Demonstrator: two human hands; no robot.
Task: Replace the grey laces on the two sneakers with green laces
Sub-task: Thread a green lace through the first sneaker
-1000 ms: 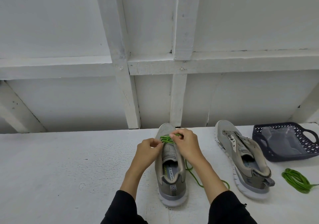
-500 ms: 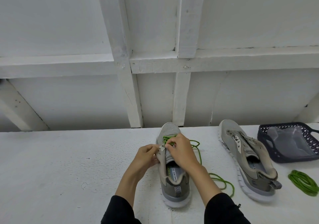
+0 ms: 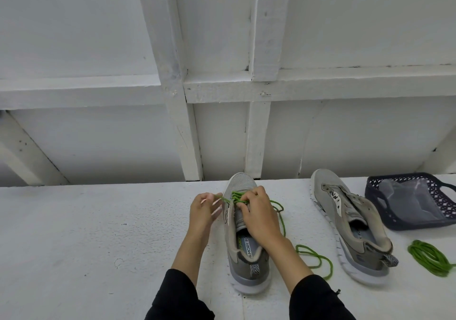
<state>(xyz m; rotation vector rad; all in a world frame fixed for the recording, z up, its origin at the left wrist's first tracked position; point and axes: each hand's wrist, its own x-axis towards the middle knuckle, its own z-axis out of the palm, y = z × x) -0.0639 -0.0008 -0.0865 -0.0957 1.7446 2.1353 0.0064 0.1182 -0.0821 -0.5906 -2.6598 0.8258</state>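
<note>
A grey sneaker (image 3: pixel 243 258) stands in front of me, toe away, with a green lace (image 3: pixel 235 196) threaded through its front eyelets. My left hand (image 3: pixel 203 212) pinches one end of that lace just left of the shoe. My right hand (image 3: pixel 259 213) rests on the tongue and pinches the lace at the eyelets. The lace's loose length (image 3: pixel 313 258) trails on the table to the right. A second grey sneaker (image 3: pixel 350 223) without laces lies further right. A coiled green lace (image 3: pixel 429 258) lies beyond it.
A dark blue perforated basket (image 3: pixel 375 196) with a clear plastic bag inside stands at the right edge. The white table (image 3: pixel 86 233) ends at a white panelled wall just behind the shoes.
My left hand has moved out to the left, drawing a lace end through an eyelet. My right hand stays on the tongue. More loose lace now lies to the right of the shoe.
</note>
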